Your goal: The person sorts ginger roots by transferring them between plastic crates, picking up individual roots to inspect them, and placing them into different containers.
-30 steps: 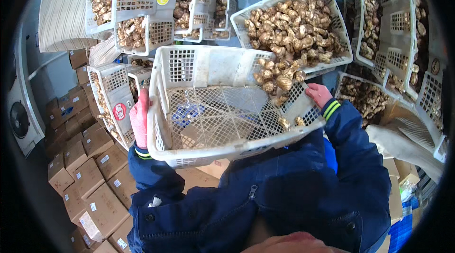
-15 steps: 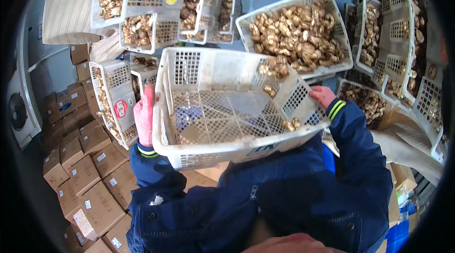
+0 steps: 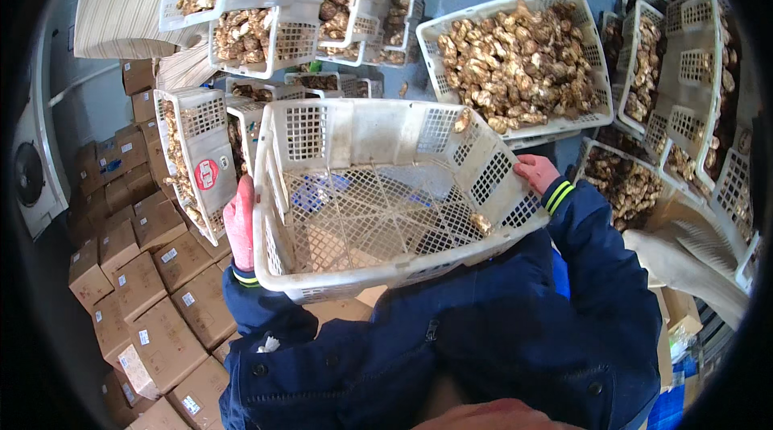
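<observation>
I hold a white slotted plastic crate (image 3: pixel 366 130) in front of my body, tilted up toward its far side. My left hand (image 3: pixel 239 221), pinkish, grips its left end, and my right hand (image 3: pixel 538 173) is closed on the right end's rim. Inside lies a brown bulb-like piece (image 3: pixel 481 223) near the right wall. Another brown piece (image 3: pixel 462 120) shows at the far right rim, perhaps in the air. Just beyond stands a second white crate (image 3: pixel 429 50), heaped with brown-and-cream bulb-like pieces (image 3: pixel 523 59).
Stacked white crates (image 3: pixel 294 31) of similar pieces rise at the far left, with a tilted crate (image 3: pixel 197 120) below them. More filled crates (image 3: pixel 688 68) stand at the right. Cardboard boxes (image 3: pixel 165 341) cover the lower left. Pale sheeting (image 3: pixel 684 269) lies at the right.
Several pieces in the held crate's right end and far corner have gone from it. The crate has shifted slightly left and nearer. The heaped crate now shows more fully. Both hands keep their grip.
</observation>
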### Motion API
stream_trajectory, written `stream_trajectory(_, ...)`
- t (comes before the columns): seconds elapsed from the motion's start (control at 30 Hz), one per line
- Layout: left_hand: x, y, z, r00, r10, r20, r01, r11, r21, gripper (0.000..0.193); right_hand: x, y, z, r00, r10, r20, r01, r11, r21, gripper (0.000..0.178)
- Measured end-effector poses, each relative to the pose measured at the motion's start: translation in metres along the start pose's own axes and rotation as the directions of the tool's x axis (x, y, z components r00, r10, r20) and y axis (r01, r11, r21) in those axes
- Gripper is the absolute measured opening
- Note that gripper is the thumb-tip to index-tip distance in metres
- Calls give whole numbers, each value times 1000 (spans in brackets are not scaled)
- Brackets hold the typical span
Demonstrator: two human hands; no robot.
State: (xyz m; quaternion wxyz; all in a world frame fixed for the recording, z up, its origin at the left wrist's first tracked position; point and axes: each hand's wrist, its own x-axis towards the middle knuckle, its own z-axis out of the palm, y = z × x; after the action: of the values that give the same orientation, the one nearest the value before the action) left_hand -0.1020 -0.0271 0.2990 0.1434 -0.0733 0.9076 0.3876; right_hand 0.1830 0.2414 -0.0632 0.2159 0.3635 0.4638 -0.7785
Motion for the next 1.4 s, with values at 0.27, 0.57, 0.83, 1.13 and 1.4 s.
stream_trajectory(0.27,-9,-32,-37,993,-118,28,121,977,-176,36,6,-19,18,998,-55,-21,54,996,-64,34)
stream_trajectory(0.57,-6,-24,-51,999,-21,28,19,998,53,38,-27,-27,39,997,-21,-69,24,999,45,30)
stream_trajectory(0.83,0,-75,-89,981,-152,122,149,988,39,39,23,-17,97,982,-148,-116,106,945,-308,39)
stream_trajectory(1.13,-41,-214,-107,962,-268,59,265,963,43,16,138,-56,41,840,-350,-414,-47,713,-700,44)
stream_trajectory(1.4,2,-284,-7,997,-54,51,20,856,517,26,179,-88,64,802,-312,-510,-419,315,-852,48)
